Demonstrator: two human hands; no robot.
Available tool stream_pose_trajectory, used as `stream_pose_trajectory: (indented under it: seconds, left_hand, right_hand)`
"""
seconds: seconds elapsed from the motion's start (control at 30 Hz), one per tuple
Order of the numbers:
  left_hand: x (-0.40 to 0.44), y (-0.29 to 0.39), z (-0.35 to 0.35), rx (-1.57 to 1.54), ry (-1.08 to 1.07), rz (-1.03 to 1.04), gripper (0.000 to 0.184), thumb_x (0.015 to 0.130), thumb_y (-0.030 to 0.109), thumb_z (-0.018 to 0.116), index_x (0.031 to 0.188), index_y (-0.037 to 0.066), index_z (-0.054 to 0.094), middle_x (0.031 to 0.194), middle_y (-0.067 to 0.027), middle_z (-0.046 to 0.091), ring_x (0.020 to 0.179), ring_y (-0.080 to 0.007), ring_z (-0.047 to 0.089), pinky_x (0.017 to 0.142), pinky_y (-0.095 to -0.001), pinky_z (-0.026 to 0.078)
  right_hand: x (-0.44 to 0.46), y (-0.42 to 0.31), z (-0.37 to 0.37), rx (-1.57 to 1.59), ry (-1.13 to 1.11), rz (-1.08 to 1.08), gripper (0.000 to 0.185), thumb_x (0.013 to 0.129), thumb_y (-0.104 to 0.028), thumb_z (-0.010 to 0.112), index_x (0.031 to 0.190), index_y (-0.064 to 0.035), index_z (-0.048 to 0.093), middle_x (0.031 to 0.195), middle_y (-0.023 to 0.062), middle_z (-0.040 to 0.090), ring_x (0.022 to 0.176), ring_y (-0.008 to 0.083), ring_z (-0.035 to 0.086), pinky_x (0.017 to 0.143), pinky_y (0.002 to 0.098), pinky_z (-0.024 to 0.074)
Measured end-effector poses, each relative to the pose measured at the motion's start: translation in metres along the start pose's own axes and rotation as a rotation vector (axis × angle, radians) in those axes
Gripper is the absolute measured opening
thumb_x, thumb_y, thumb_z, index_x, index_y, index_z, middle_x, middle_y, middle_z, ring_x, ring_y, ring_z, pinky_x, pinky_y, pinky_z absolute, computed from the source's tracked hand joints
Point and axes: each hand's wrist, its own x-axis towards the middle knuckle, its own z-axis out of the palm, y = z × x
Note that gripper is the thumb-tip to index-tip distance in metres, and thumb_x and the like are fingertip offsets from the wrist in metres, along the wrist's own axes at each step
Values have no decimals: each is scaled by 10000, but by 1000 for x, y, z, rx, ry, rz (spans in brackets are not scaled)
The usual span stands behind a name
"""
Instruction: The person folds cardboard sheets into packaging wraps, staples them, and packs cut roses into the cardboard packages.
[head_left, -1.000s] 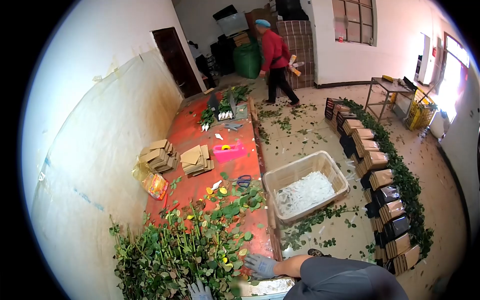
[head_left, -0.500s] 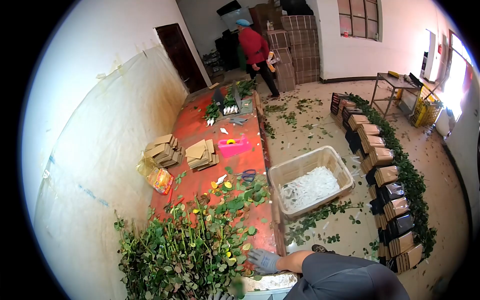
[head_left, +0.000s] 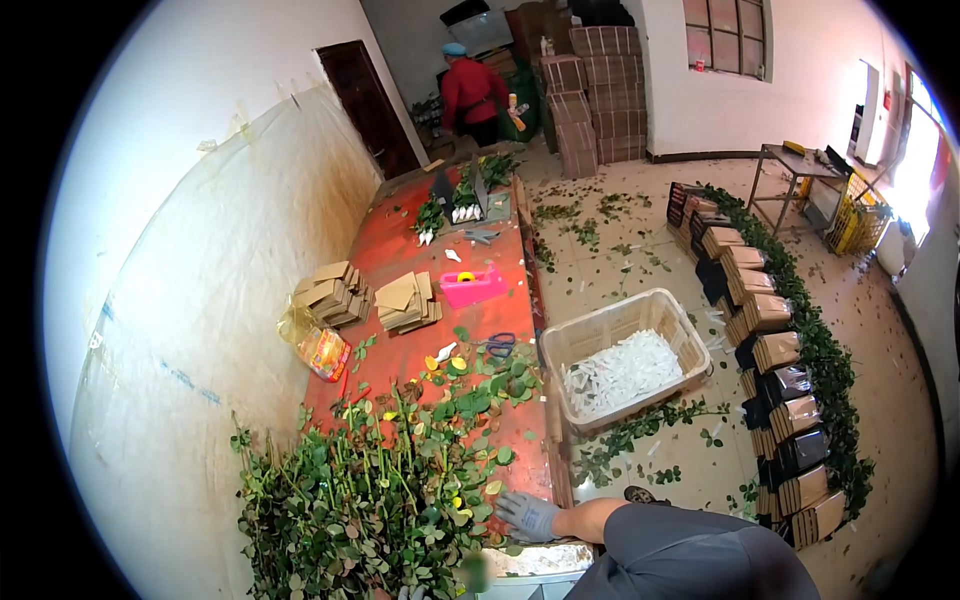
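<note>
My right hand, in a grey glove, lies flat on the near edge of the red table with its fingers stretched out. Beside it spreads a big heap of leafy rose stems. Only a bit of my left hand shows at the bottom edge, among the stems; its fingers are mostly hidden. Beyond the heap, scissors and a small white piece lie among loose leaves. A pink holder with a yellow roll stands farther up the table.
Cardboard stacks and an orange-yellow packet sit by the wall. A plastic crate of white pieces stands on the floor. Wrapped rose bunches form a long row at right. A person in red is at the back.
My left hand has shifted slightly left and lower at the bottom edge. My right hand stays on the table. The person in red has moved left and farther back.
</note>
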Motion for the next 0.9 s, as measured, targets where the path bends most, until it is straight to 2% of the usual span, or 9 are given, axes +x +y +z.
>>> stream_pose_trajectory:
  seconds: [0.07,0.2,0.23,0.3,0.43,0.47,0.6,0.67,0.9]
  left_hand:
    - [-5,-6,-7,-8,7,9,351,944,275,487,1169,129,713,1302,-112,645,1428,-311,409,1238,-593,198]
    - [-3,-12,0,-11,-4,-3,359,936,294,507,1180,128,711,1312,-126,639,1436,-311,403,1243,-595,190]
    - [11,-16,-14,16,-357,67,488,947,348,549,1360,100,624,1449,-164,556,1461,-330,394,1226,-643,174]
    - [10,1,-8,74,-81,19,364,916,310,513,1145,117,720,1322,-100,655,1424,-271,439,1230,-658,143]
    - [23,21,-14,-220,61,-81,334,914,214,538,1192,111,693,1245,-97,654,1388,-280,473,1229,-628,163]
    - [21,24,-17,-326,164,-99,338,908,199,547,1207,128,687,1252,-97,649,1386,-268,476,1238,-608,153]
    - [6,19,-48,-806,403,-162,253,838,107,662,1084,134,712,1124,-117,689,1211,-318,595,1103,-456,403]
    - [-12,22,-74,-858,583,-300,220,850,25,660,1059,72,709,1065,-140,716,1021,-365,669,894,-455,531]
    - [-83,80,-125,-1133,806,-728,202,898,58,662,1083,8,725,1088,-165,739,1036,-340,694,948,-406,526]
  right_hand:
    - [1,-1,-5,3,-7,1,639,1000,-420,495,1466,18,481,1544,233,430,1430,397,408,1180,498,319]
    - [2,-4,-18,18,42,-2,554,947,-357,564,1333,39,595,1448,240,527,1387,394,443,1192,499,315]
    - [3,-4,-21,5,97,-22,515,920,-349,588,1261,33,644,1393,231,570,1347,393,472,1182,500,328]
    - [7,-5,-39,23,102,-67,383,859,-334,639,1012,8,720,1277,205,608,1268,382,506,1154,497,357]
    - [6,-2,-36,100,-27,-20,589,908,-366,589,1347,27,564,1384,253,516,1376,424,425,1163,518,333]
    - [5,-2,-30,118,-55,-50,589,908,-366,589,1347,27,564,1384,253,516,1376,424,425,1163,518,333]
    - [7,-2,-19,80,-61,22,605,963,-357,545,1432,23,509,1510,262,441,1428,433,385,1188,513,300]
    - [5,-1,-19,81,-15,31,611,968,-377,540,1428,24,512,1506,259,447,1424,430,391,1198,514,282]
    - [8,1,-20,96,-11,15,606,959,-385,552,1407,23,525,1485,250,462,1425,431,383,1188,531,281]
